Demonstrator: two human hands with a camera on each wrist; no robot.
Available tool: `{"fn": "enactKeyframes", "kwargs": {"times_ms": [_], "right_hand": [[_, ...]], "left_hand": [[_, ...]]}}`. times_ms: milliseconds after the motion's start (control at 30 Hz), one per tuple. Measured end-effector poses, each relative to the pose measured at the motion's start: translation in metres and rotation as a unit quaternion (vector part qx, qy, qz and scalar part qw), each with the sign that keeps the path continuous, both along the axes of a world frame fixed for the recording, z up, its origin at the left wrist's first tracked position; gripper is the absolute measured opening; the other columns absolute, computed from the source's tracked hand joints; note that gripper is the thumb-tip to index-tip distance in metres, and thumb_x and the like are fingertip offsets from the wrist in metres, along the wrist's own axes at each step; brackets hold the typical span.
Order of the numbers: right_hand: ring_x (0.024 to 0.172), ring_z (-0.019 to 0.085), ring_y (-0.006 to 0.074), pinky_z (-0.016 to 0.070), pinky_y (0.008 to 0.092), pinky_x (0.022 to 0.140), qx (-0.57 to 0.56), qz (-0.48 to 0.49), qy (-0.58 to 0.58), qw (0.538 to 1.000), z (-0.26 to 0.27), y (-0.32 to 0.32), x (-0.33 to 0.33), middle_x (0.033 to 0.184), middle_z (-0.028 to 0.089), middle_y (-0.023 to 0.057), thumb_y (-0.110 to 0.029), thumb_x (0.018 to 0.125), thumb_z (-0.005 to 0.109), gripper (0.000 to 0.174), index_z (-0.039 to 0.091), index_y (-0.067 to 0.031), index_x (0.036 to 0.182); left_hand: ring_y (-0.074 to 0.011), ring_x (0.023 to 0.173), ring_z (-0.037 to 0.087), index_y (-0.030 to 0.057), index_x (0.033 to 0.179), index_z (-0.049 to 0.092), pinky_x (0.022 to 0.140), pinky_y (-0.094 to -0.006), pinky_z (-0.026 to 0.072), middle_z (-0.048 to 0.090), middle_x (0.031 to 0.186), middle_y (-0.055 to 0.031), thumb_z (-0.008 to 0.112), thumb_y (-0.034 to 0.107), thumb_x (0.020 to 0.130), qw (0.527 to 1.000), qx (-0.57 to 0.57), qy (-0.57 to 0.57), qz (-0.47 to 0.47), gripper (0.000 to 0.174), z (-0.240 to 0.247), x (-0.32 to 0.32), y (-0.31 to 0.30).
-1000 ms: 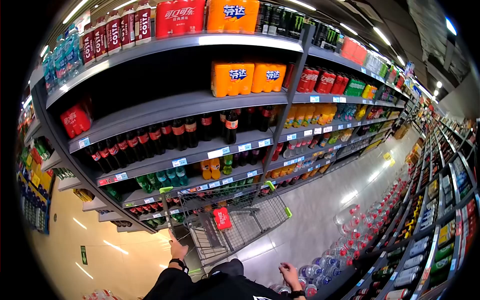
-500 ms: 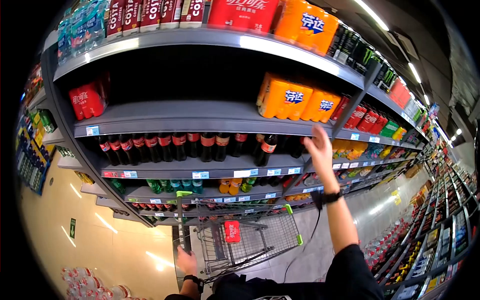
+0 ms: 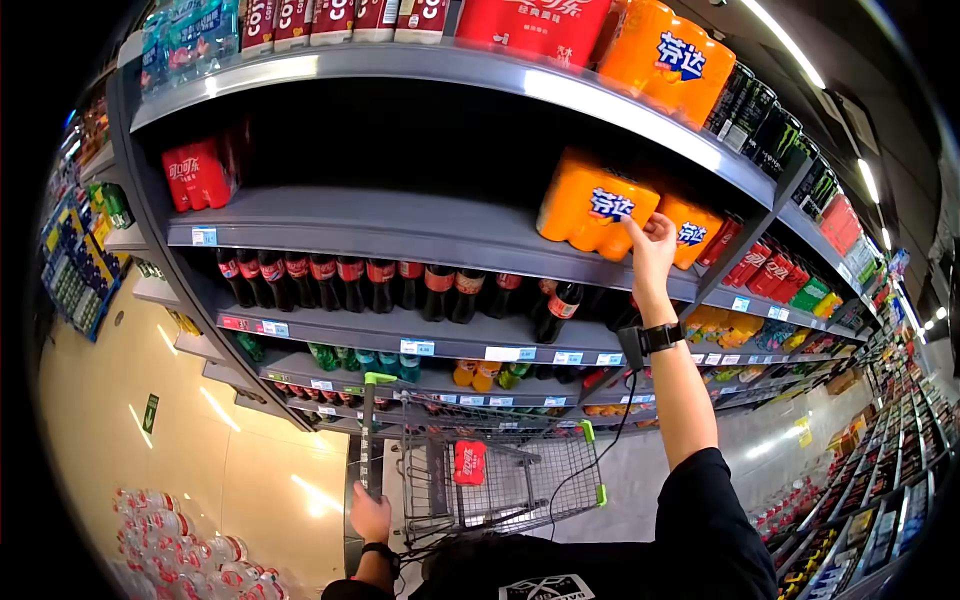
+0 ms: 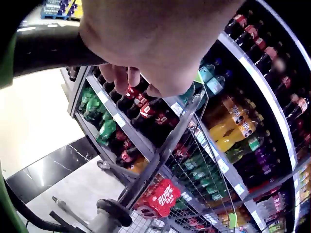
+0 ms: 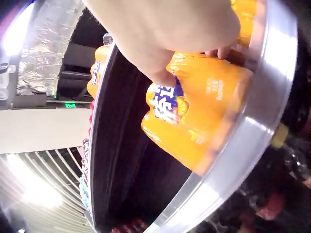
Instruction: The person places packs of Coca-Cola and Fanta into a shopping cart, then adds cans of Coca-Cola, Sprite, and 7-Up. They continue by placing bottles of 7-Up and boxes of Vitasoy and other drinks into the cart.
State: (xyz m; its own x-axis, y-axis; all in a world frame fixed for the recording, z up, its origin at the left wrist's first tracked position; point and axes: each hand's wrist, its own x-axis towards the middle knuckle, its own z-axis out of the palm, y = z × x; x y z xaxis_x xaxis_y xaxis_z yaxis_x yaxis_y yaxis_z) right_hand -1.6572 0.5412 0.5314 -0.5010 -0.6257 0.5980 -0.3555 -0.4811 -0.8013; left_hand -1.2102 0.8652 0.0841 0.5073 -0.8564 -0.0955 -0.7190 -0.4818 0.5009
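My right hand [image 3: 654, 252] is up at the middle shelf, at the near right edge of an orange Fanta multipack [image 3: 585, 215]. In the right wrist view the thumb presses on the front of this wrapped pack [image 5: 209, 114], while the fingers go round its side, partly hidden. A second orange pack [image 3: 690, 222] stands just to the right. Low at the left, my left hand [image 3: 370, 517] grips the black handle [image 4: 53, 51] of a shopping cart [image 3: 545, 495]. A red Coca-Cola multipack [image 3: 469, 463] lies in the cart.
A red multipack [image 3: 198, 175] sits at the left end of the same shelf. Cola bottles [image 3: 350, 282] line the shelf below; Costa bottles [image 3: 333, 20] and more packs stand on top. Clear bottles with red caps [image 3: 190, 545] stand on the floor at lower left.
My right hand has risen from low beside the body to the orange multipack and taken hold of its edge. My left hand stays at the cart handle. The head view has shifted nearer the shelf.
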Motion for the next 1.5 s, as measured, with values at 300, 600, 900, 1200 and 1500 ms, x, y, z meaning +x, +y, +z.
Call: {"fn": "enactKeyframes", "kwargs": {"times_ms": [300,600,900,1200,1500], "right_hand": [[0.063,0.049,0.0125,0.0430,0.0341,0.077,0.242,0.166,-0.222,0.930,0.050,-0.027,-0.022,0.065,0.054,-0.0054,-0.064,0.085,0.071,0.049,0.052,-0.0218,0.068],[0.078,0.054,0.0186,0.0432,0.0358,0.093,0.292,0.216,-0.392,0.845,0.073,-0.034,-0.026,0.077,0.061,0.0002,-0.035,0.083,0.081,0.031,0.061,-0.0143,0.072],[0.103,0.065,0.0187,0.0467,0.0310,0.090,0.202,0.299,-0.283,0.889,0.053,0.042,0.001,0.111,0.073,0.0039,-0.014,0.086,0.078,0.033,0.069,-0.0045,0.116],[0.091,0.070,0.0167,0.0564,0.0326,0.085,-0.034,0.305,-0.159,0.938,0.044,0.105,0.056,0.101,0.073,0.0063,-0.005,0.083,0.084,0.023,0.063,-0.0093,0.093],[0.094,0.068,0.0184,0.0550,0.0316,0.088,0.148,0.349,-0.070,0.923,-0.022,0.214,0.018,0.110,0.069,0.0102,-0.012,0.081,0.080,0.040,0.061,0.0010,0.114]], "left_hand": [[-0.0444,0.091,0.069,0.0040,0.135,0.046,0.078,-0.0541,0.0551,0.070,0.103,-0.0251,0.074,0.026,0.080,0.999,0.033,-0.001,-0.012,0.065,-0.004,0.003,-0.002],[-0.0435,0.090,0.069,0.0033,0.138,0.045,0.077,-0.0529,0.0555,0.069,0.107,-0.0242,0.073,0.029,0.082,0.999,0.024,-0.018,-0.019,0.068,-0.009,0.003,-0.001],[-0.0429,0.091,0.069,0.0028,0.139,0.045,0.078,-0.0522,0.0552,0.069,0.106,-0.0231,0.074,0.030,0.081,0.999,-0.001,-0.049,-0.024,0.070,-0.007,0.002,0.003],[-0.0457,0.088,0.069,0.0042,0.138,0.045,0.076,-0.0550,0.0550,0.070,0.103,-0.0248,0.070,0.030,0.085,0.998,-0.016,-0.049,-0.018,0.064,-0.004,0.005,0.003],[-0.0436,0.109,0.068,-0.0006,0.122,0.065,0.091,-0.0485,0.0546,0.071,0.114,-0.0281,0.079,0.039,0.080,0.973,0.102,0.189,0.086,0.059,-0.031,0.038,-0.015]]}}
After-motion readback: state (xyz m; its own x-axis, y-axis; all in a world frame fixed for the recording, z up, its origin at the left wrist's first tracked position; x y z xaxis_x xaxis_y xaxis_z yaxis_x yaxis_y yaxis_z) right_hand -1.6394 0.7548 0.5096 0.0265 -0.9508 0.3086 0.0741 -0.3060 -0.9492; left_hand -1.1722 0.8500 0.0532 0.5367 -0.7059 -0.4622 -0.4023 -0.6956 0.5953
